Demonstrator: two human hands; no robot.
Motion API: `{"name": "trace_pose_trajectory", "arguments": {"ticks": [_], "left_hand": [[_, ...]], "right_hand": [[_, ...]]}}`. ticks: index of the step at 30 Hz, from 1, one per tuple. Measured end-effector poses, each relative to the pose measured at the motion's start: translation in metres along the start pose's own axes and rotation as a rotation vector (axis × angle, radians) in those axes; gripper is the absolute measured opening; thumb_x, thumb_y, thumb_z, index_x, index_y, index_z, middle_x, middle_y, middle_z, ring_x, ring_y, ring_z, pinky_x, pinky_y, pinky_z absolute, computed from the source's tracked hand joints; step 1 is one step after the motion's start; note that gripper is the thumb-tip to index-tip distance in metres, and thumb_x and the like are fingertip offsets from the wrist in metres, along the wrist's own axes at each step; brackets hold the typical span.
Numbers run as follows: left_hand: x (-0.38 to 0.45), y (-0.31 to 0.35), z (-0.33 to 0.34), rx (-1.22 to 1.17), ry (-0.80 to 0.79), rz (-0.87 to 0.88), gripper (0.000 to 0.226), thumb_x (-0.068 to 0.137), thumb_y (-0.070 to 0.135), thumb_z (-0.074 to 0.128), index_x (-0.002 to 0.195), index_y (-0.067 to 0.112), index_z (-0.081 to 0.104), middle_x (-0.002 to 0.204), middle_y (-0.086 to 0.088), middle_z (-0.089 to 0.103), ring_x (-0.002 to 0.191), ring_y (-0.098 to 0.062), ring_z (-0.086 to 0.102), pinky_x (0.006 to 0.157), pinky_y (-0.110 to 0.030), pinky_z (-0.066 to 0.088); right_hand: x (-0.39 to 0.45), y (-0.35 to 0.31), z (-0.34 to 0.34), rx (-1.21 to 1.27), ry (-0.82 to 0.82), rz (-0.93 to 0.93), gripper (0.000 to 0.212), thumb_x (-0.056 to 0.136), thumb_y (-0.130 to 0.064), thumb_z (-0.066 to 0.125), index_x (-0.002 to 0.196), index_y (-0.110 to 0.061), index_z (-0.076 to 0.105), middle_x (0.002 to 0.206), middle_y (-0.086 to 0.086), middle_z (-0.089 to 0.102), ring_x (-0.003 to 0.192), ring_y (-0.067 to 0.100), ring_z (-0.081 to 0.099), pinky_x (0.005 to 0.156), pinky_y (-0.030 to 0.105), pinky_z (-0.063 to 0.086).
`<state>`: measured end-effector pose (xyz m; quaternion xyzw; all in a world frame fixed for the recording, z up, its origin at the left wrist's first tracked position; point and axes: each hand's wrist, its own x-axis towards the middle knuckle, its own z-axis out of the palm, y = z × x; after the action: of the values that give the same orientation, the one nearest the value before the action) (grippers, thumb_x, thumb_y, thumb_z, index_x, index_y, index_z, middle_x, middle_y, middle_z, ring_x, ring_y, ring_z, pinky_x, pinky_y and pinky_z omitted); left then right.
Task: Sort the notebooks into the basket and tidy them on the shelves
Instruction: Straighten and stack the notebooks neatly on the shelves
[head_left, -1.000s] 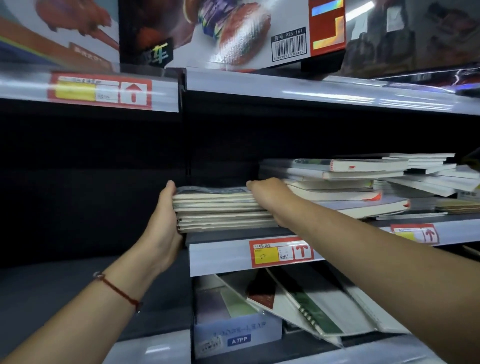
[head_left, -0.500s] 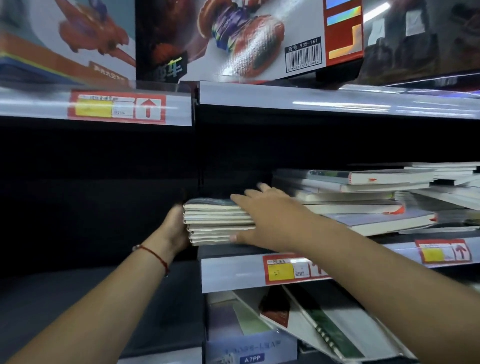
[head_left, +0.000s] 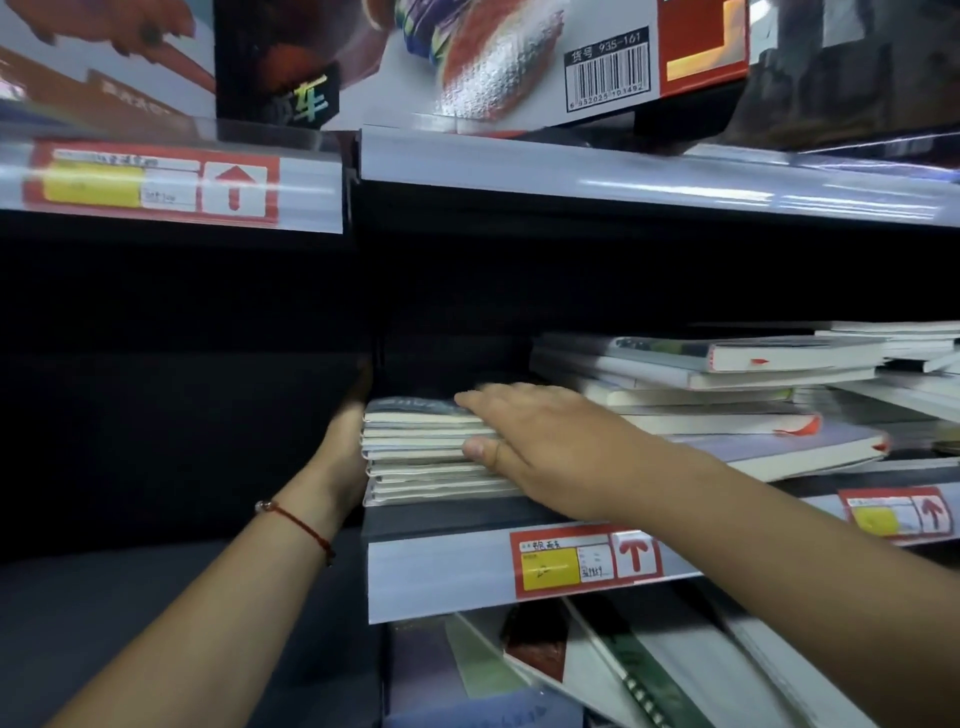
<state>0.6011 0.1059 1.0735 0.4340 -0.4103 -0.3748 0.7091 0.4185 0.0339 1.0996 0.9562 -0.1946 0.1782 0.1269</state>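
A stack of several thin pale notebooks (head_left: 415, 460) lies flat at the left end of the middle shelf (head_left: 441, 577). My left hand (head_left: 345, 449) presses flat against the stack's left side, and its fingertips reach back into the dark. My right hand (head_left: 545, 441) lies on the stack's right part, fingers stretched over the top cover and thumb against the front edges. To the right lies a looser, skewed pile of notebooks (head_left: 727, 374). No basket is in view.
Toy boxes (head_left: 467, 57) stand on the upper shelf. Below the middle shelf, more notebooks (head_left: 623, 670) lean at an angle. A red and yellow price label (head_left: 582, 561) sits on the shelf's front strip. The bay to the left is dark.
The stack has slid further back on the shelf. My right hand went from the stack's right end to its top and front, and my left hand followed along the left side.
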Motion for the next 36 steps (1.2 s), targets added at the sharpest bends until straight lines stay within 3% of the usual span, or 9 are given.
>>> {"name": "trace_pose_trajectory", "arguments": {"ticks": [3, 6, 11, 13, 16, 21, 26, 30, 36], "left_hand": [[0.0, -0.003, 0.003, 0.017, 0.045, 0.022, 0.08, 0.105, 0.049, 0.025, 0.048, 0.008, 0.065, 0.044, -0.009, 0.061, 0.036, -0.016, 0.061, 0.032, -0.018, 0.042], [-0.006, 0.003, 0.004, 0.031, 0.128, 0.045, 0.061, 0.109, 0.039, 0.026, 0.071, 0.009, 0.063, 0.053, -0.013, 0.067, 0.034, -0.016, 0.06, 0.031, -0.017, 0.041], [-0.016, 0.006, 0.005, 0.127, 0.081, 0.152, 0.067, 0.098, 0.066, 0.031, 0.084, 0.018, 0.075, 0.076, -0.004, 0.077, 0.063, -0.013, 0.073, 0.054, -0.021, 0.057], [-0.021, -0.002, -0.005, 0.383, 0.073, 0.292, 0.049, 0.082, 0.078, 0.049, 0.105, 0.042, 0.071, 0.109, 0.009, 0.074, 0.091, 0.0, 0.071, 0.081, -0.022, 0.056], [-0.03, -0.007, -0.026, 0.889, 0.029, 0.459, 0.074, 0.061, 0.066, 0.081, 0.126, 0.053, 0.051, 0.122, 0.023, 0.06, 0.106, 0.007, 0.061, 0.085, -0.015, 0.048], [-0.031, 0.002, -0.038, 1.017, -0.074, 0.482, 0.071, 0.057, 0.055, 0.084, 0.12, 0.046, 0.053, 0.121, 0.023, 0.058, 0.108, 0.006, 0.058, 0.084, -0.008, 0.046], [-0.031, 0.0, -0.033, 1.07, 0.022, 0.538, 0.058, 0.06, 0.057, 0.079, 0.111, 0.053, 0.053, 0.11, 0.029, 0.059, 0.1, 0.009, 0.057, 0.075, -0.007, 0.044], [-0.034, -0.002, -0.035, 1.053, -0.014, 0.51, 0.067, 0.062, 0.063, 0.076, 0.122, 0.052, 0.049, 0.121, 0.028, 0.054, 0.106, 0.008, 0.056, 0.084, -0.017, 0.047], [-0.032, 0.014, -0.041, 1.216, -0.096, 0.441, 0.069, 0.068, 0.049, 0.083, 0.124, 0.057, 0.044, 0.119, 0.036, 0.049, 0.107, 0.019, 0.048, 0.079, -0.002, 0.04]], "right_hand": [[0.003, 0.0, 0.001, 0.023, 0.001, 0.003, 0.056, 0.105, -0.05, 0.028, 0.154, -0.024, 0.025, 0.156, -0.004, 0.037, 0.14, 0.017, 0.035, 0.114, 0.035, 0.028], [0.004, -0.004, -0.002, 0.032, -0.017, 0.029, 0.055, 0.105, -0.05, 0.028, 0.154, -0.025, 0.026, 0.155, -0.003, 0.038, 0.138, 0.019, 0.036, 0.112, 0.035, 0.028], [0.01, -0.009, 0.004, 0.047, 0.024, 0.008, 0.058, 0.104, -0.053, 0.024, 0.156, -0.028, 0.024, 0.159, -0.005, 0.034, 0.144, 0.017, 0.03, 0.118, 0.037, 0.023], [0.014, -0.01, 0.007, 0.054, 0.054, 0.017, 0.055, 0.104, -0.053, 0.027, 0.153, -0.029, 0.03, 0.153, -0.006, 0.042, 0.139, 0.018, 0.039, 0.114, 0.041, 0.032], [0.013, -0.007, 0.003, 0.065, 0.065, -0.001, 0.058, 0.101, -0.057, 0.033, 0.153, -0.033, 0.029, 0.154, -0.009, 0.041, 0.14, 0.015, 0.038, 0.113, 0.041, 0.034], [0.003, 0.007, -0.006, -0.012, -0.083, -0.069, 0.08, 0.094, -0.053, 0.056, 0.156, -0.041, 0.007, 0.163, -0.014, 0.021, 0.148, 0.01, 0.021, 0.12, 0.036, 0.025], [0.008, 0.005, 0.001, -0.036, -0.003, -0.053, 0.079, 0.093, -0.042, 0.064, 0.155, -0.041, 0.015, 0.16, -0.015, 0.029, 0.142, 0.013, 0.035, 0.113, 0.04, 0.036], [0.0, 0.007, -0.007, 0.029, -0.01, -0.036, 0.071, 0.096, -0.052, 0.054, 0.156, -0.042, 0.016, 0.161, -0.016, 0.026, 0.145, 0.009, 0.03, 0.115, 0.029, 0.028], [-0.003, 0.008, -0.017, -0.196, -0.12, 0.017, 0.095, 0.087, -0.048, 0.069, 0.158, -0.038, 0.006, 0.163, -0.01, 0.024, 0.145, 0.017, 0.033, 0.112, 0.037, 0.035]]}}
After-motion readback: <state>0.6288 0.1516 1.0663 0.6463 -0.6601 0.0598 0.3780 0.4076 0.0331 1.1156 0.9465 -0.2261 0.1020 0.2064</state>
